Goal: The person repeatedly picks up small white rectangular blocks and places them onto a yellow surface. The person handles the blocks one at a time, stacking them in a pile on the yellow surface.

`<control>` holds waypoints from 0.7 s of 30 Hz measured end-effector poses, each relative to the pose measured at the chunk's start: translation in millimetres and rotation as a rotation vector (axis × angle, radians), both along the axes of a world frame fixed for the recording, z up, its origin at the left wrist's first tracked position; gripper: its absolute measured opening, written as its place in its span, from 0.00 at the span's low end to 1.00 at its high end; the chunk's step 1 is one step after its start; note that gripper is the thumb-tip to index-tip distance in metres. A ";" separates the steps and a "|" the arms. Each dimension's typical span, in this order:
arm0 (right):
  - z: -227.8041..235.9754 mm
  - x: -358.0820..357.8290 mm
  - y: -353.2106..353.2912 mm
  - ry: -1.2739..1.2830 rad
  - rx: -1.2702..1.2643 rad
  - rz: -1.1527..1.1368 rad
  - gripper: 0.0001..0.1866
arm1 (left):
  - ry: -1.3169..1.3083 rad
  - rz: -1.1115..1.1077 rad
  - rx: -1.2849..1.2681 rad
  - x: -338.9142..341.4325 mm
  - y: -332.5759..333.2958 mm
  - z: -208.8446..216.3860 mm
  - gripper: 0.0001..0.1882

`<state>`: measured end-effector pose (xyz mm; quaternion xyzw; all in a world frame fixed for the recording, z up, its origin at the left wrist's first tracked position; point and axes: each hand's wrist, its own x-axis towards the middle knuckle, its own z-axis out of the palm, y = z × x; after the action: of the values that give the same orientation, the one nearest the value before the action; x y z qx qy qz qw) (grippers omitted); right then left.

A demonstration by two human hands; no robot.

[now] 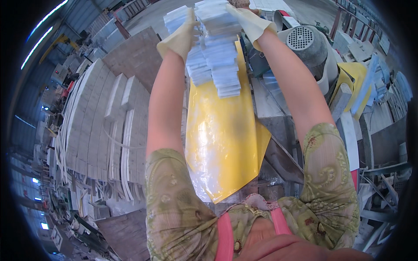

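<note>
A stack of thin white stone strips [220, 48], with uneven ends, lies on a glossy yellow sheet [224, 143] in front of me. My left hand [185, 30], in a cream rubber glove, reaches to the far part of the stack. Its fingers look stretched out along the strips, between the middle rows and more white strips [174, 18] on the left. On the other side, my right hand [250, 24], gloved alike, has its extended fingertips against the stack's far right edge. Neither hand visibly wraps round a strip; the fingertips are partly hidden.
Grey slabs and boards [100, 117] are piled to my left. A motor with a round perforated cover [300, 38] stands close to my right forearm. Beyond it lie a bent yellow sheet [350, 80] and stone offcuts [385, 74]. A brown patterned thing [239, 3] shows at the top edge.
</note>
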<state>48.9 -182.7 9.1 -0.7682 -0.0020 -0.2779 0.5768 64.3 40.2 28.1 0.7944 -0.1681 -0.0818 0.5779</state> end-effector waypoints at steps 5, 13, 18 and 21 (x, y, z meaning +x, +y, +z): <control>1.9 -10.1 4.7 0.042 -0.007 -0.002 0.30 | 0.031 0.048 -0.161 10.3 1.3 -31.4 0.55; 9.4 -19.4 28.9 0.174 -0.062 -0.072 0.38 | 0.198 -0.151 -0.435 -7.9 -25.8 -30.7 0.52; 19.7 -17.4 31.2 0.317 -0.379 -0.255 0.39 | 0.197 -0.092 -0.324 -12.3 -18.6 -18.7 0.51; 32.2 -36.6 36.6 0.260 -0.224 -0.219 0.37 | 0.067 -0.021 -0.118 -18.1 -5.1 -7.7 0.51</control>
<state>12.3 -146.0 41.3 -0.8526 0.1252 -0.2355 0.4493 46.3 35.1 20.4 0.7541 -0.1616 -0.1042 0.6280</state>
